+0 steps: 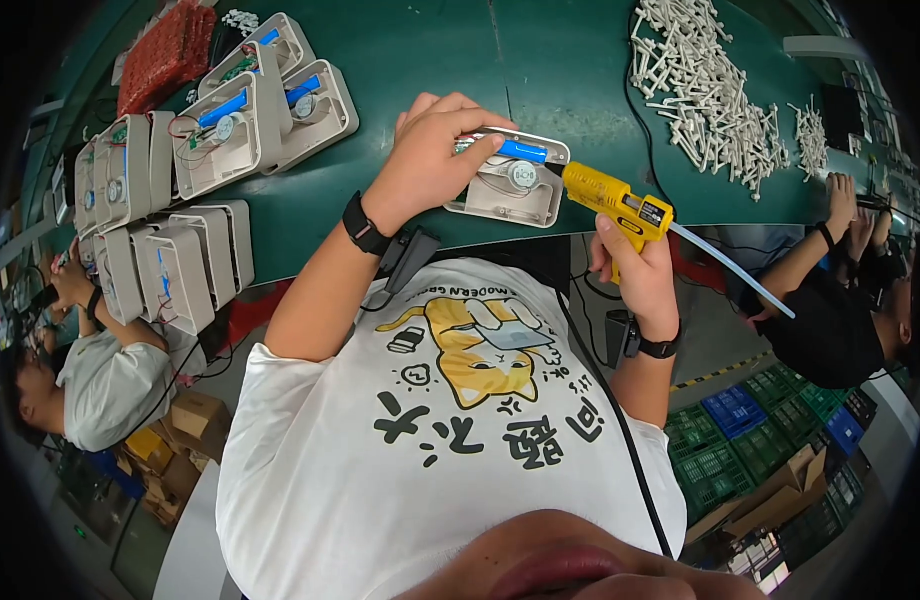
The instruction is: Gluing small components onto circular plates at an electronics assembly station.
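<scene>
My right hand [638, 268] is wrapped round the handle of a yellow hot glue gun [607, 192], with a long translucent glue stick [730, 262] trailing from its back. Its dark nozzle meets the right side of an off-white plastic housing [542, 208], by the end of a blue cylindrical battery [523, 151]. Closed over the housing's upper left is my left hand [435, 150], its thumb at the battery's left end and its fingers along the far rim. A round whitish part [522, 176] with thin wires sits below the battery. My left hand covers the housing's left part.
Similar housings [220, 140] with batteries stand stacked on the green table [570, 60] at left, beside a red bundle [167, 57]. Many small white plastic pieces [715, 110] lie at far right. A black cable [635, 110] crosses the table. Co-workers [120, 360] sit on both sides.
</scene>
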Demonstrator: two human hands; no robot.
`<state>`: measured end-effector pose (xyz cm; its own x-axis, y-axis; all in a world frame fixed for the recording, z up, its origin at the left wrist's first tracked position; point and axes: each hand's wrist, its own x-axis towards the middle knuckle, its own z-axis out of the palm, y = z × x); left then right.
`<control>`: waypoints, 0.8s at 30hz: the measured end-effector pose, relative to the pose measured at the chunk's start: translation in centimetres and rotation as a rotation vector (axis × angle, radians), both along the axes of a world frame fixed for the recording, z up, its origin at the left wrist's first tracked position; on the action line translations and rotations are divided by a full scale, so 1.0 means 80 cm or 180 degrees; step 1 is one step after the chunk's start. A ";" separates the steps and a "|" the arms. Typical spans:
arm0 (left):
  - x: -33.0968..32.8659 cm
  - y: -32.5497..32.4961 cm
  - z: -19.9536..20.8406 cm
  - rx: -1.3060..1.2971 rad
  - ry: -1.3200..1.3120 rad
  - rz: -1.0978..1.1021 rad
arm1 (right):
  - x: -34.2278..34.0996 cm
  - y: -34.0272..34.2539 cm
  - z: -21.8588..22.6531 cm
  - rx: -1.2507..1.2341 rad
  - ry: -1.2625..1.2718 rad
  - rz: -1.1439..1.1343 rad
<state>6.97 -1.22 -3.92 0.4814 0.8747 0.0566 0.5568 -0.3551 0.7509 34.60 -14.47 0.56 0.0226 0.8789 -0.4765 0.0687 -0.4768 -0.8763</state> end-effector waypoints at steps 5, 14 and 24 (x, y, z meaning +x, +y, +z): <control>0.000 -0.001 -0.002 0.0047 -0.0045 0.0028 | -0.011 0.004 0.020 0.0023 -0.0329 0.0122; -0.005 -0.003 0.005 0.0049 -0.0037 -0.0057 | -0.037 0.018 0.036 0.0179 -0.0267 -0.0101; -0.013 -0.009 0.000 -0.0001 -0.0099 -0.0178 | -0.058 0.035 0.017 -0.0176 -0.0156 0.0553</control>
